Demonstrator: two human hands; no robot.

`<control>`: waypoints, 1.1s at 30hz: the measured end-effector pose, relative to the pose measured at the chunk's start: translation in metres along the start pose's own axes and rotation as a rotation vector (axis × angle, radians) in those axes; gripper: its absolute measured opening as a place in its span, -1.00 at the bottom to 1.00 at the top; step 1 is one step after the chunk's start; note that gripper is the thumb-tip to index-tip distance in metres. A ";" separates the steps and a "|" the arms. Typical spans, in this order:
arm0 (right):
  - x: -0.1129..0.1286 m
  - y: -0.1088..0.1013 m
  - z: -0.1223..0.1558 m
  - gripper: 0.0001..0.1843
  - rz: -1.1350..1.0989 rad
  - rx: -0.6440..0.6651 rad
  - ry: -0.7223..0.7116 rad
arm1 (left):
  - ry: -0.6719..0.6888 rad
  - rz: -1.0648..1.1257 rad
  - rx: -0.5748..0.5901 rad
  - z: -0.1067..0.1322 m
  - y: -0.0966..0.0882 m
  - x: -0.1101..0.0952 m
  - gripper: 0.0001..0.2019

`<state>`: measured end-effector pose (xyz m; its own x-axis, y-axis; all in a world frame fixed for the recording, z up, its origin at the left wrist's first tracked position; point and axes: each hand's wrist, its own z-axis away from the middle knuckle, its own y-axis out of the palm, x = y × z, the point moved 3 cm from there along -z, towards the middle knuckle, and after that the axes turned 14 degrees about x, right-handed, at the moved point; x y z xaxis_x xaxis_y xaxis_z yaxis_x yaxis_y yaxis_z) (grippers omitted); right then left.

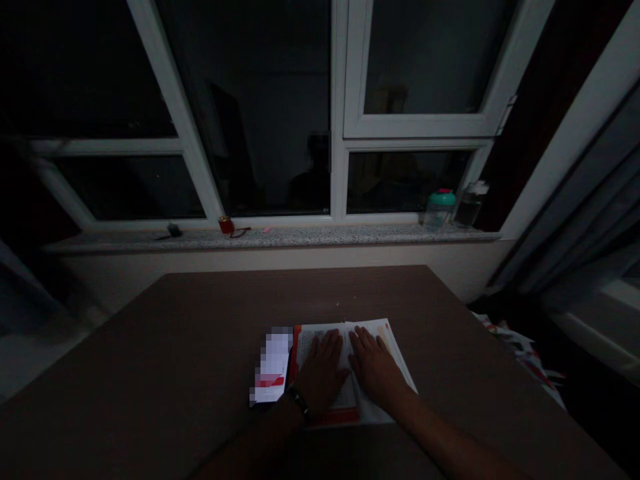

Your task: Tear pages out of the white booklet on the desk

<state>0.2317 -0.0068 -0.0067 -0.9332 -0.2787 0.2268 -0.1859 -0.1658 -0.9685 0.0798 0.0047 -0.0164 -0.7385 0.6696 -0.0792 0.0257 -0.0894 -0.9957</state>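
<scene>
An open book (347,400) with white printed pages and red-orange edging lies on the brown table (215,313). My left hand (323,370) rests flat on its left page, fingers stretched forward, with a dark band (299,403) round the wrist. On the right page, close to the fold, lies my right hand (375,367), also flat with fingers extended. Neither hand grips anything. Just left of the book is a lit phone (273,367), its screen partly blurred out. Parts of the text are hidden beneath my hands.
Beyond the table runs a speckled stone windowsill (310,235). It bears a red jar (226,225), a small dark item (173,230), a teal-lidded bottle (439,210) and a clear bottle (470,205). A colourful bag (525,353) sits beside the table's right edge.
</scene>
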 end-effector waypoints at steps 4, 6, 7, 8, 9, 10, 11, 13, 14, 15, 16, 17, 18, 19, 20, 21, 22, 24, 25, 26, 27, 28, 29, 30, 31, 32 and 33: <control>0.001 -0.001 0.001 -0.45 0.005 0.006 0.009 | -0.006 0.013 0.001 0.000 0.001 0.001 -0.43; 0.000 -0.002 0.001 -0.45 0.005 0.004 0.018 | 0.001 0.023 0.010 0.000 0.000 0.001 -0.43; 0.000 -0.001 0.001 -0.45 0.004 0.004 0.021 | 0.005 0.024 0.011 0.000 0.000 0.002 -0.42; 0.000 -0.001 0.001 -0.45 0.005 0.004 0.022 | 0.008 0.023 0.009 0.000 0.000 0.002 -0.42; -0.001 -0.001 0.001 -0.45 0.007 0.004 0.021 | 0.009 0.019 0.004 0.000 0.000 0.002 -0.43; -0.001 0.000 0.001 -0.44 0.009 0.003 0.017 | 0.007 0.015 0.001 0.000 0.000 0.001 -0.43; -0.001 0.001 0.001 -0.44 0.012 0.002 0.015 | 0.002 0.011 0.001 0.001 -0.001 0.001 -0.43; -0.001 0.002 0.001 -0.44 0.017 -0.005 0.012 | -0.006 0.008 0.012 0.001 -0.001 0.001 -0.43; -0.002 0.002 0.001 -0.44 0.018 -0.010 0.012 | -0.007 0.010 0.017 0.001 -0.002 0.000 -0.44; -0.002 0.002 0.001 -0.45 0.017 -0.017 0.008 | -0.005 0.014 0.021 0.001 -0.003 0.000 -0.44; -0.003 0.002 0.000 -0.45 0.016 -0.025 0.000 | -0.002 0.018 0.025 0.001 -0.003 0.000 -0.44; -0.003 0.001 -0.001 -0.45 0.013 -0.035 -0.012 | 0.002 0.023 0.029 0.001 -0.004 0.000 -0.43; -0.004 0.000 -0.002 -0.45 0.009 -0.046 -0.025 | 0.004 0.028 0.033 0.001 -0.005 0.000 -0.43; -0.006 -0.002 -0.003 -0.46 0.003 -0.060 -0.036 | 0.005 0.034 0.036 0.001 -0.005 0.001 -0.42; -0.008 -0.004 -0.004 -0.48 -0.004 -0.077 -0.040 | 0.008 0.039 0.039 0.000 -0.006 0.001 -0.42; -0.011 -0.007 -0.005 -0.51 -0.011 -0.097 -0.038 | 0.011 0.045 0.040 0.000 -0.006 0.002 -0.42; -0.014 -0.010 -0.006 -0.54 -0.019 -0.120 -0.028 | 0.011 0.050 0.039 0.000 -0.007 0.002 -0.42; -0.021 -0.015 -0.006 -0.59 -0.028 -0.159 -0.004 | 0.009 0.061 0.042 0.001 -0.008 0.004 -0.41; -0.025 -0.018 -0.005 -0.61 -0.026 -0.173 0.003 | 0.005 0.066 0.047 0.001 -0.008 0.004 -0.41; -0.029 -0.021 -0.004 -0.63 -0.027 -0.178 0.016 | 0.002 0.070 0.053 0.001 -0.008 0.005 -0.41; -0.033 -0.023 -0.003 -0.63 -0.033 -0.180 0.032 | -0.002 0.074 0.057 0.002 -0.008 0.006 -0.41; -0.036 -0.026 -0.002 -0.64 -0.037 -0.180 0.043 | -0.003 0.077 0.060 0.002 -0.008 0.007 -0.41; -0.038 -0.028 0.000 -0.65 -0.042 -0.181 0.054 | -0.004 0.080 0.059 0.002 -0.009 0.008 -0.41; -0.040 -0.030 0.002 -0.65 -0.049 -0.184 0.058 | -0.007 0.083 0.056 0.002 -0.008 0.009 -0.41; -0.040 -0.032 0.003 -0.66 -0.058 -0.192 0.059 | -0.009 0.085 0.054 0.002 -0.008 0.009 -0.41; -0.040 -0.033 0.004 -0.66 -0.070 -0.203 0.054 | -0.010 0.086 0.052 0.002 -0.007 0.010 -0.41; -0.038 -0.034 0.005 -0.66 -0.085 -0.217 0.042 | -0.010 0.085 0.049 0.002 -0.006 0.011 -0.41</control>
<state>0.2750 0.0050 0.0181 -0.9224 -0.2320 0.3088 -0.3223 0.0216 -0.9464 0.0703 0.0112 -0.0110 -0.7415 0.6509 -0.1629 0.0560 -0.1820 -0.9817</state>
